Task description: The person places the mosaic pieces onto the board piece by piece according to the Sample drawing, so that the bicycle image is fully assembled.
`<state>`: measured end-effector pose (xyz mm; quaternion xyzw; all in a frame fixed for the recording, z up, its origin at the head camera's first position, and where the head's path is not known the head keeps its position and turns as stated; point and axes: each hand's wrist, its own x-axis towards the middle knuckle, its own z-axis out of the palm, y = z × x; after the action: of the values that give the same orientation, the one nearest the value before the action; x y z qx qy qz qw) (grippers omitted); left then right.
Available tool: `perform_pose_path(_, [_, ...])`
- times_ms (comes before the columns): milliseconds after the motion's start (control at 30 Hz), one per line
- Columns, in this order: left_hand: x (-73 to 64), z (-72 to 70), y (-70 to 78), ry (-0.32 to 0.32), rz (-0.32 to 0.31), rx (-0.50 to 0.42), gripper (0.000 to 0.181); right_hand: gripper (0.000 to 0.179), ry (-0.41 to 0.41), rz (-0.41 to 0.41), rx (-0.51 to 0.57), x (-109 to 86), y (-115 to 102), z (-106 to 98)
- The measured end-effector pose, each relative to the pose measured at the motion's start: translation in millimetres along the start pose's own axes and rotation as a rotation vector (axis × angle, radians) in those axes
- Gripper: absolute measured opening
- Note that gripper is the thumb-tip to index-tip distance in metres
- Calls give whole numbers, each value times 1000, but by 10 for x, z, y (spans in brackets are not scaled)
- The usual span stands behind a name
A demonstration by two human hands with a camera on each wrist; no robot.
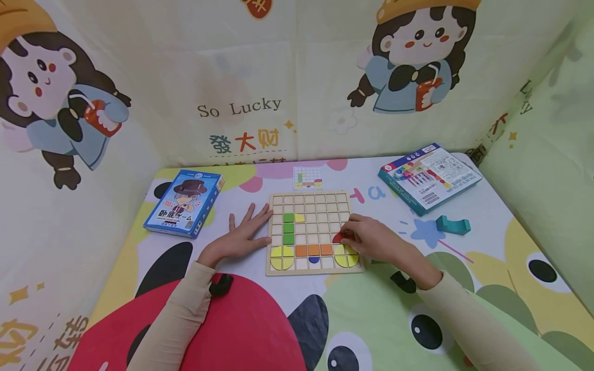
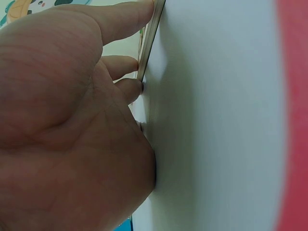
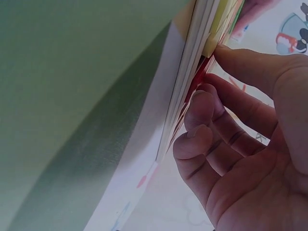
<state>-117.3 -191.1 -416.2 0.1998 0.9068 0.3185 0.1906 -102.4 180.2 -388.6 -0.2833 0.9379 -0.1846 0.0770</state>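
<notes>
A wooden grid board (image 1: 315, 197) lies flat on the table. Green squares (image 1: 289, 228) form a column on it, orange squares (image 1: 314, 250) a row below. Yellow circles (image 1: 282, 257) made of quarter pieces fill both lower corners, with a blue half-round piece (image 1: 314, 259) between. My left hand (image 1: 238, 236) is spread flat beside the board, thumb and fingertips at its left edge (image 2: 153, 41). At the right side of the grid, my right hand (image 1: 371, 236) pinches a red piece (image 1: 337, 237) low against the board, thumb and forefinger around it (image 3: 196, 77); the fingers partly cover it.
A small pattern card (image 1: 308, 171) lies behind the board. The blue game box (image 1: 185, 203) is at the left, another box (image 1: 429, 175) at the back right. Near that stands a teal curved block (image 1: 453, 225). Printed cloth walls (image 1: 315, 139) rise behind the table.
</notes>
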Motion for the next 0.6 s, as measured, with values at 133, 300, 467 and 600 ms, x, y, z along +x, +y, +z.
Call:
perform_pose_path(133, [-10, 1, -2, -1, -1, 3, 81, 25, 1, 2, 4, -1, 0, 0])
perform_pose_path(300, [-16, 5, -7, -2, -2, 6, 82, 24, 25, -10, -3, -21, 18, 1])
perform_pose_path(467, [-3, -1, -9, -3, 2, 12, 83, 23, 75, -8, -8, -52, 50, -20])
perform_pose_path(600, [-2, -8, -19, -6, 1, 12, 82, 29, 121, 19, 2, -86, 85, -48])
